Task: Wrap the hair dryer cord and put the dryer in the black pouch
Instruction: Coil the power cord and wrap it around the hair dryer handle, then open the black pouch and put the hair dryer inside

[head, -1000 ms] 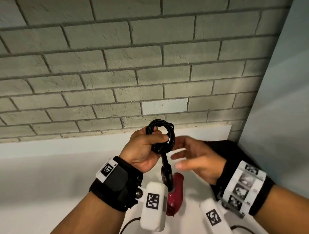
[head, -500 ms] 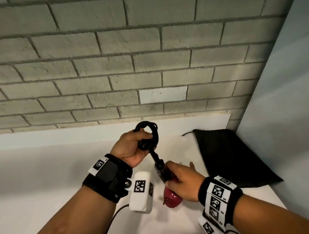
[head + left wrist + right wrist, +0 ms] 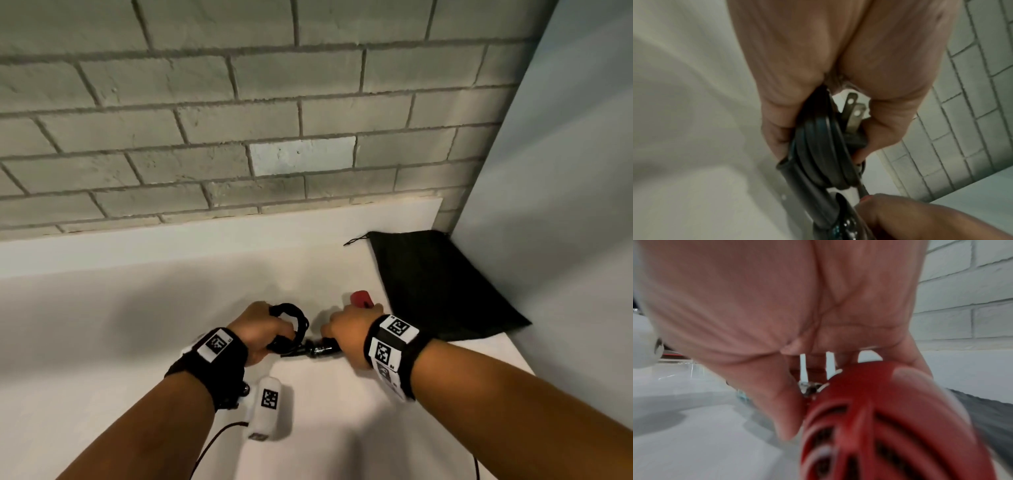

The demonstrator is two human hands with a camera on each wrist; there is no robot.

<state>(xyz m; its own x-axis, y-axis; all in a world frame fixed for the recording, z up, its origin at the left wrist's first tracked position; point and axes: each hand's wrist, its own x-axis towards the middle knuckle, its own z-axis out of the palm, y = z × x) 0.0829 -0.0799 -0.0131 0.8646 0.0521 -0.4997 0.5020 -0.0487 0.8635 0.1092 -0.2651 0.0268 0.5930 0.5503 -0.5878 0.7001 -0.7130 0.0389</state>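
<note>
My left hand (image 3: 265, 334) grips the coiled black cord (image 3: 291, 323) low over the white table (image 3: 137, 325). In the left wrist view the cord loops (image 3: 818, 146) and the plug (image 3: 854, 129) with its two metal prongs sit between fingers and thumb. My right hand (image 3: 351, 330) is wrapped round the red hair dryer (image 3: 360, 299), whose black handle (image 3: 322, 350) points left toward the coil. The right wrist view shows the dryer's red vented end (image 3: 879, 426) close up under the palm. The black pouch (image 3: 435, 287) lies flat at the right, just beyond the dryer.
A grey brick wall (image 3: 274, 120) stands behind the table with a white ledge (image 3: 205, 236) at its foot. A pale side wall (image 3: 565, 205) closes the right. The pouch's drawstring (image 3: 354, 240) trails left from its far corner.
Both hands have come down from chest height to the table. The right hand went from open beside the coil to gripping the dryer, now lying sideways with its handle toward the left hand.
</note>
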